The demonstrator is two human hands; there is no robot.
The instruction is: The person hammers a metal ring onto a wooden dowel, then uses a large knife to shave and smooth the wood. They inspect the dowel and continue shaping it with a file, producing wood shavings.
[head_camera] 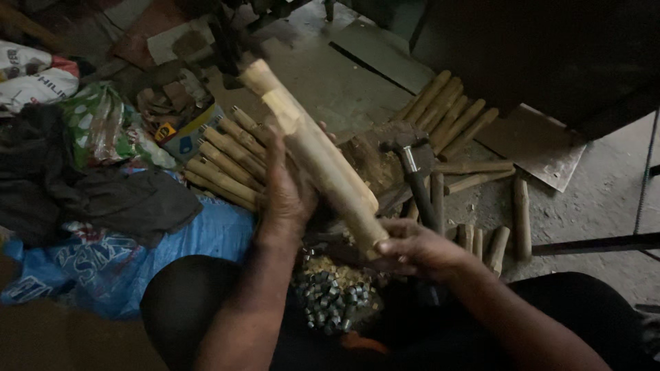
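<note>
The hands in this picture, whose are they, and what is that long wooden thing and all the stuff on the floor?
They belong to one person, who wears a camera on the head, so you look down as they do. The left hand wraps the middle of a long pale wooden handle; the right hand has its grip on the near end. On the floor lie two piles of wooden sticks, a hammer and a heap of small metal rings. A blue sack and dark cloth lie on the left.
</note>
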